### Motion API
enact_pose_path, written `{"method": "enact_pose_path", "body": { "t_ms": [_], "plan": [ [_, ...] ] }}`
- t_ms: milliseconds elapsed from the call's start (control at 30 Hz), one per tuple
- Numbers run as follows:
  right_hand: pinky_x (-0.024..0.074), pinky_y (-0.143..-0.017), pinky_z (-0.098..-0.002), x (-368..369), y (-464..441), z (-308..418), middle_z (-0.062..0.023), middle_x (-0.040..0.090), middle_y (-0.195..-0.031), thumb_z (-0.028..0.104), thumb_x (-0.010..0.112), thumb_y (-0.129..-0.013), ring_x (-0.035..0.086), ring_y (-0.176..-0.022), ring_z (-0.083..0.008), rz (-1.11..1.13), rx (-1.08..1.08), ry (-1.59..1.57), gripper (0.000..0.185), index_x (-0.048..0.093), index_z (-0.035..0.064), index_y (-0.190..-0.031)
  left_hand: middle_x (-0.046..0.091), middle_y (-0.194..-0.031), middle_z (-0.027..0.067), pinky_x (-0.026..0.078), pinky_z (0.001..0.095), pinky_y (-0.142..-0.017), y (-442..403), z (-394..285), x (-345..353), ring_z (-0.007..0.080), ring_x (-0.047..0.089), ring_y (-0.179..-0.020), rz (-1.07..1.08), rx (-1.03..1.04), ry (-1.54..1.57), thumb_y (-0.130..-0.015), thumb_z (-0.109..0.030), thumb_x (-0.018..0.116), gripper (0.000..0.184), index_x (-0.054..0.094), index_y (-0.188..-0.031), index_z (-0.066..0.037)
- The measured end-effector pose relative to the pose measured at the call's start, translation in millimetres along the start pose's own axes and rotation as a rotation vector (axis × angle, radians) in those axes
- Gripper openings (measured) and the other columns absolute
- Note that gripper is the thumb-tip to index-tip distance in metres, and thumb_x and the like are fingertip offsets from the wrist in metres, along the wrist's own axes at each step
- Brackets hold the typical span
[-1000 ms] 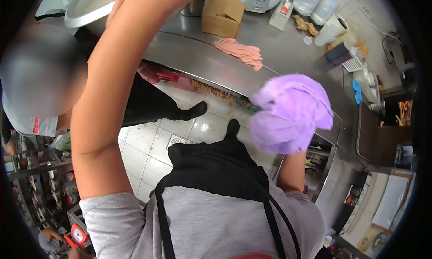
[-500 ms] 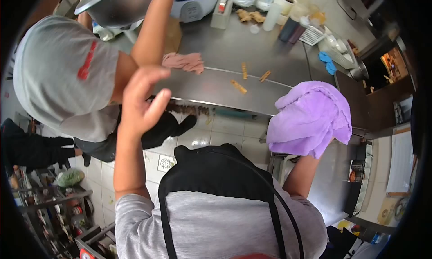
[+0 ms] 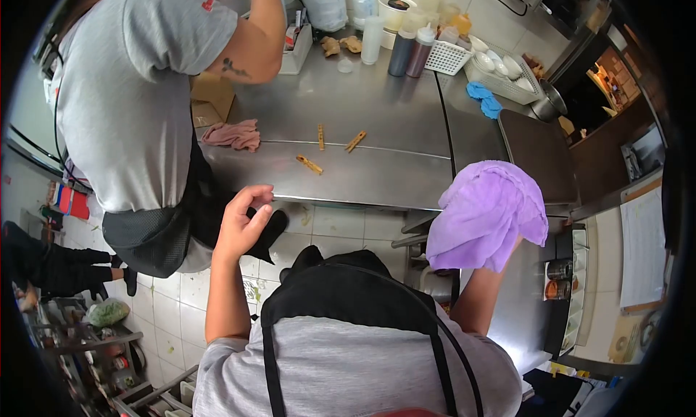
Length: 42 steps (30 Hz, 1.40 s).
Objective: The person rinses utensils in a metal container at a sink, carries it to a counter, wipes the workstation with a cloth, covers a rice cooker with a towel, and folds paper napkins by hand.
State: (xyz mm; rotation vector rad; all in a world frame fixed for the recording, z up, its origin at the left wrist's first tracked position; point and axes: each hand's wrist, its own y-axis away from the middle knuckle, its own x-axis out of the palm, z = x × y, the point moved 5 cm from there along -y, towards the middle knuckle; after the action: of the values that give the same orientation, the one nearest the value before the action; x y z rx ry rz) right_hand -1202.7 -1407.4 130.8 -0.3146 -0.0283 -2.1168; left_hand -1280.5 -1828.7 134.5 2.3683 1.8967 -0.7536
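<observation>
My left hand [image 3: 246, 220] hangs in the air in front of the steel counter's near edge. Its thumb stands apart from the slightly bent fingers, and nothing is in it. A purple cloth [image 3: 487, 218] is bunched over my right hand [image 3: 515, 249], which grips it from below; the cloth hides most of the fingers. On the counter [image 3: 377, 174], beyond my left hand, lie three wooden clothespins: one upright in view [image 3: 320, 136], one slanted [image 3: 355, 141] and one nearer the edge [image 3: 309, 164]. A crumpled pink cloth [image 3: 232, 135] rests to their left.
A co-worker [image 3: 145, 105] in a grey shirt stands close at the left, one arm over the counter. Sauce bottles [image 3: 421, 51], a white basket [image 3: 448, 57] and a bowl rack [image 3: 500, 80] line the back. Blue gloves [image 3: 484, 99] lie near a dark board [image 3: 538, 156].
My left hand has come down, away from the co-worker. The co-worker has straightened, and the metal bowl they held has left the view. My right hand still holds the purple cloth, slightly lower.
</observation>
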Motion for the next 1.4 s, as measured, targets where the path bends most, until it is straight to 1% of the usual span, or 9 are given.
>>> {"method": "enact_pose_path", "body": {
  "t_ms": [233,333,400,467,833,967,1133,1333,1400],
  "plan": [
    [0.0348,-0.088,-0.0335,-19,3,-5,-0.0109,0.046,-0.111,0.025,0.038,-0.086,0.044,-0.102,-0.0226,-0.017,0.002,-0.003,0.035,0.039,0.0047,-0.115,0.056,-0.085,0.0086,0.041,0.0259,-0.071,-17,-15,26,0.0161,0.053,-0.077,0.064,0.044,-0.054,-0.072,-0.006,0.055,0.026,0.052,-0.097,0.0],
    [0.036,-0.087,-0.0337,-23,2,-7,-0.0111,0.047,-0.11,0.024,0.038,-0.086,0.045,-0.101,-0.0228,-0.016,0.001,-0.009,0.035,0.039,0.0042,-0.114,0.055,-0.085,0.0083,0.041,0.0265,-0.072,-14,-17,40,0.0157,0.053,-0.078,0.099,0.009,-0.008,-0.073,-0.006,0.054,0.026,0.052,-0.098,0.001],
    [0.0368,-0.086,-0.0338,-25,0,-7,-0.0113,0.047,-0.109,0.024,0.038,-0.086,0.045,-0.101,-0.0229,-0.015,-0.003,-0.026,0.035,0.039,0.0038,-0.114,0.055,-0.088,0.0083,0.042,0.0274,-0.074,-5,-10,52,0.0148,0.053,-0.08,0.191,-0.066,0.029,-0.075,-0.008,0.055,0.028,0.051,-0.101,0.0],
    [0.0377,-0.086,-0.0339,-26,-1,-7,-0.0114,0.047,-0.109,0.024,0.038,-0.086,0.046,-0.1,-0.023,-0.016,-0.006,-0.034,0.034,0.04,0.0035,-0.113,0.054,-0.089,0.0061,0.042,0.0253,-0.073,0,-7,56,0.0127,0.051,-0.079,0.225,-0.092,0.055,-0.076,-0.007,0.053,0.027,0.05,-0.101,0.001],
    [0.0422,-0.082,-0.0346,-34,-3,-7,-0.0123,0.049,-0.107,0.023,0.037,-0.086,0.049,-0.096,-0.0236,-0.05,-0.05,-0.069,0.033,0.041,0.0016,-0.111,0.056,-0.086,0.0087,0.043,0.027,-0.073,8,-6,69,0.0149,0.053,-0.08,0.288,-0.14,0.025,-0.076,-0.01,0.055,0.029,0.05,-0.103,-0.001],
    [0.0439,-0.081,-0.0348,-37,-2,-8,-0.0126,0.05,-0.106,0.022,0.037,-0.086,0.05,-0.095,-0.0238,-0.066,-0.073,-0.078,0.032,0.041,0.0009,-0.11,0.056,-0.089,0.0087,0.042,0.0273,-0.075,7,-11,71,0.0143,0.051,-0.081,0.317,-0.15,0.007,-0.076,-0.01,0.054,0.031,0.049,-0.105,0.0],
    [0.0459,-0.079,-0.0351,-35,3,-4,-0.013,0.05,-0.105,0.021,0.037,-0.086,0.052,-0.093,-0.0241,-0.072,-0.142,0.009,0.032,0.042,0.0,-0.11,0.056,-0.09,0.009,0.042,0.0276,-0.075,4,-15,72,0.0146,0.052,-0.082,0.332,-0.139,-0.012,-0.075,-0.01,0.054,0.032,0.049,-0.105,0.0],
    [0.0466,-0.078,-0.0368,-40,2,-22,-0.0139,0.05,-0.105,0.024,0.035,-0.087,0.051,-0.093,-0.026,-0.121,-0.028,-0.311,0.034,0.041,0.0002,-0.11,0.055,-0.089,0.0101,0.043,0.0277,-0.074,5,-9,72,0.0162,0.054,-0.081,0.329,-0.12,-0.007,-0.076,-0.01,0.055,0.03,0.05,-0.105,-0.002],
    [0.0482,-0.075,-0.0339,-92,-32,-72,-0.0139,0.051,-0.103,0.019,0.038,-0.086,0.053,-0.09,-0.0237,-0.116,0.103,-0.335,0.03,0.043,-0.0009,-0.108,0.056,-0.09,0.0095,0.042,0.0278,-0.075,6,-8,72,0.0152,0.053,-0.081,0.343,-0.131,-0.015,-0.075,-0.009,0.054,0.031,0.05,-0.105,0.0]
  ]
}}
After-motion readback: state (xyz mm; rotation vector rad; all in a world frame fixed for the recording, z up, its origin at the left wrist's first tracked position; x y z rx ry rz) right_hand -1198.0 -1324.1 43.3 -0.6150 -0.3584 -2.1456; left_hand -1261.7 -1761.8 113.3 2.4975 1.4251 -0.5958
